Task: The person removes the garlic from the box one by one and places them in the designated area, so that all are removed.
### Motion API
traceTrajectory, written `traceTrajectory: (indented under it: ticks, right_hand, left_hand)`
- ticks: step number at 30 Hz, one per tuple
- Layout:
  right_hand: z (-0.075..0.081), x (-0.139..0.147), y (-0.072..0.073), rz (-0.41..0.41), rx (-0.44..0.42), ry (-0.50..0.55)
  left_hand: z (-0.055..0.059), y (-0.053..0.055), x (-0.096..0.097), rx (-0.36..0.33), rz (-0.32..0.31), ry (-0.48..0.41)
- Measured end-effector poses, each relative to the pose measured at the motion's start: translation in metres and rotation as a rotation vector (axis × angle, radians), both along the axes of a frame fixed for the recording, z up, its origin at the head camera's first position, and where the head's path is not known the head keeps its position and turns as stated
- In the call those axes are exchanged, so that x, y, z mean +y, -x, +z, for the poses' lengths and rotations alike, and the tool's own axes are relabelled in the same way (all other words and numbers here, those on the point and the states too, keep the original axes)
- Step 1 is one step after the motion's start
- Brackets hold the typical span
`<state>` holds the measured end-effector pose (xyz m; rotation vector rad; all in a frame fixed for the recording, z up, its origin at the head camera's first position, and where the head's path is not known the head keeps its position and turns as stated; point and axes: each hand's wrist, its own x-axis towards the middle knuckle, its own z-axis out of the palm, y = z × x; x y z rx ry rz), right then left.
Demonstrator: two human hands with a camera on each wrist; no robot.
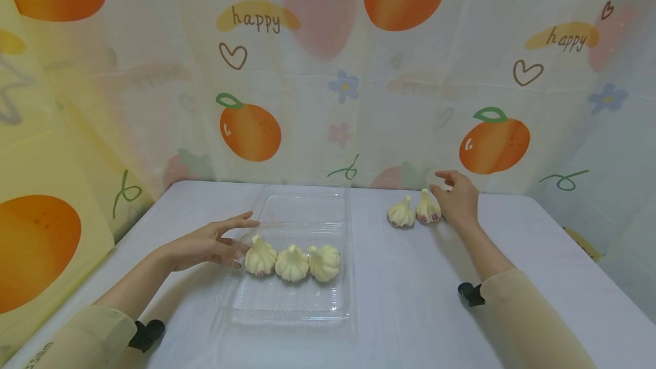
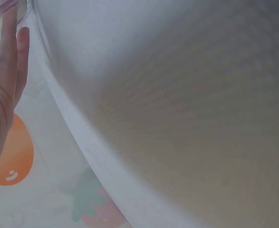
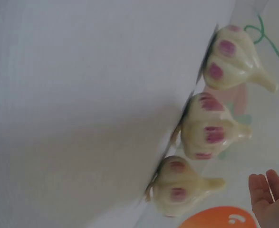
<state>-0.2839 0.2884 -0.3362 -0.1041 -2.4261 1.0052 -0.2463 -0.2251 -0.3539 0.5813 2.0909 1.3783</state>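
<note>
A clear plastic clamshell box lies with its lid folded back. Three garlic bulbs sit side by side in a row inside it. My left hand is at the box's left side, fingers stretched out and touching its edge beside the leftmost bulb. Farther right, two garlic bulbs show on the table; the right wrist view reveals a third bulb in that row. My right hand hovers beside these, fingers loosely bent and apart from the bulbs, holding nothing.
A white cloth covers the table. Directly behind its far edge hangs a curtain printed with oranges and strawberries. Yellow curtain fabric runs along the left side. A black strap is around the right wrist.
</note>
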Motion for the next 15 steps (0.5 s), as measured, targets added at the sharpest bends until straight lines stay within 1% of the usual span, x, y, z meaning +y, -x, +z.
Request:
traceTrajectory:
  ticks: [10, 15]
  right_hand:
    - [0.004, -0.023, -0.005, 0.091, 0.057, -0.03]
    - [0.006, -0.035, -0.01, 0.15, 0.078, -0.013]
  left_hand:
    - [-0.001, 0.0, 0.0, 0.013, 0.004, 0.017]
    - [-0.001, 0.001, -0.001, 0.015, 0.001, 0.014]
